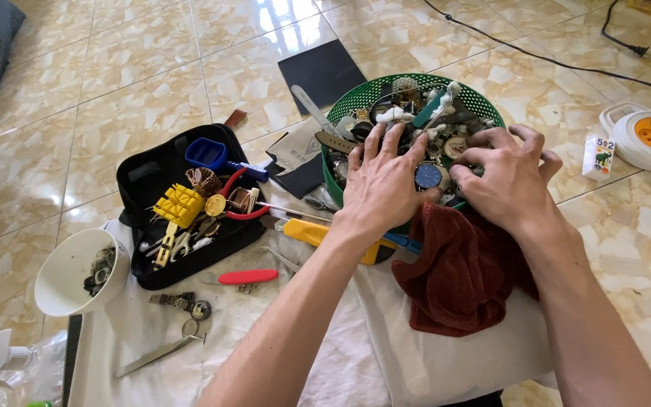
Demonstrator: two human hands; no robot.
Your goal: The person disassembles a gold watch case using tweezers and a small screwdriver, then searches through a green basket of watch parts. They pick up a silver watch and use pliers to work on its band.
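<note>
At the far left edge of the white cloth (152, 324) a white bowl (77, 271) holding small dark metal parts tips on its side, its mouth facing right, and a pair of steel tweezers (158, 356) lies below it, its long axis running from lower left to upper right. Next comes an open black tool case (152, 177), crowded with a yellow block (178, 205), a blue cup (206, 153) and red-handled pliers (239, 197); a red-handled tool (247, 276) lies flat just off its near edge, long axis left to right. A yellow utility knife (318, 235) sits between the case and the green basket (484, 105), pointing up and left. The left hand (382, 185) lies palm down over the basket's near rim, fingers spread and resting on the heap of watch parts. Just beside it, a blue-faced watch (429, 175) lies dial up at the basket's near edge, between the two hands; its strap direction cannot be told. The right hand (508, 177) is curled, fingertips pressed down into the parts beside that watch. A dark red towel (465, 279) is bunched under both wrists. Open tiled floor (99, 83) spreads to the far left, and a white power reel (646, 136) sits at the right.
</note>
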